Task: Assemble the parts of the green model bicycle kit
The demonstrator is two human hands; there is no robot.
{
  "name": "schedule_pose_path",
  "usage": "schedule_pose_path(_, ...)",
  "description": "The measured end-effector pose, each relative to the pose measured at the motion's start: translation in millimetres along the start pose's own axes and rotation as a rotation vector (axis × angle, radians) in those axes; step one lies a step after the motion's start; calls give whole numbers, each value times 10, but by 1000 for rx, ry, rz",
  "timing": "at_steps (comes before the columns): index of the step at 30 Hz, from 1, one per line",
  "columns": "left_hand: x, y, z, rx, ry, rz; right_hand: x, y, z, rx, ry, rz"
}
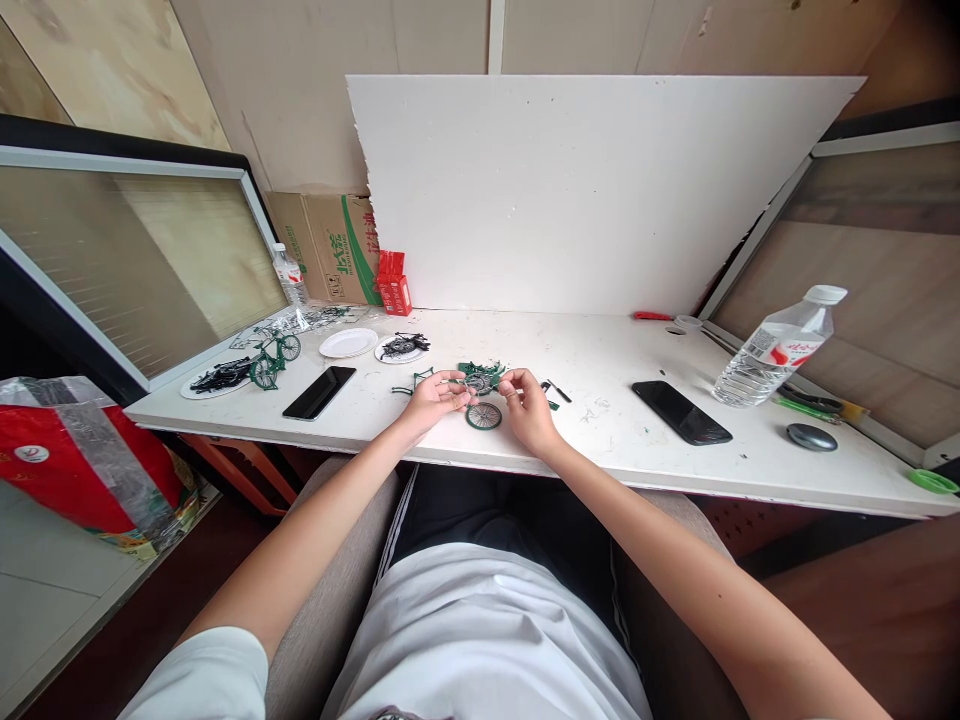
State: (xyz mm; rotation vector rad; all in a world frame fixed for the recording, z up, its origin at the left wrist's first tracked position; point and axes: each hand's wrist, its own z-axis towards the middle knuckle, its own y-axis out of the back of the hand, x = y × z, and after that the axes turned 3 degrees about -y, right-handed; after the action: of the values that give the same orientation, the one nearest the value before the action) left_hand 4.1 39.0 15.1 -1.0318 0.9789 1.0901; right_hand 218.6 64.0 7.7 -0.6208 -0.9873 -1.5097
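Observation:
Over the front middle of the white table, my left hand (435, 402) is closed in a pinch on a small green model bicycle part. My right hand (528, 408) pinches the other side of it with thumb and forefinger. A spoked toy wheel (484, 416) with a green rim shows just below and between my fingertips; whether it is joined to the held part I cannot tell. Behind my fingers lies a heap of green plastic pieces (487, 373). Another thin green frame piece (411, 383) rests left of my left hand. A small black tool (559, 390) lies right of my right hand.
At left stand finished-looking green model bicycles (274, 358), a plate of black parts (217, 378), a second plate with dark parts (403, 347), a bare white plate (349, 343) and a phone (320, 392). Rightward are another phone (681, 411), a water bottle (780, 348) and a mouse (811, 437).

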Motion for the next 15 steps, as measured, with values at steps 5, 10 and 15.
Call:
schedule_pose_path(5,-15,-11,-31,71,47,28,73,-2,-50,-34,89,-32)
schedule_pose_path(10,-18,1,-25,95,54,40,183,-18,-107,80,213,-75)
schedule_pose_path(15,-13,17,5,21,39,-8,199,-12,-99,160,275,-160)
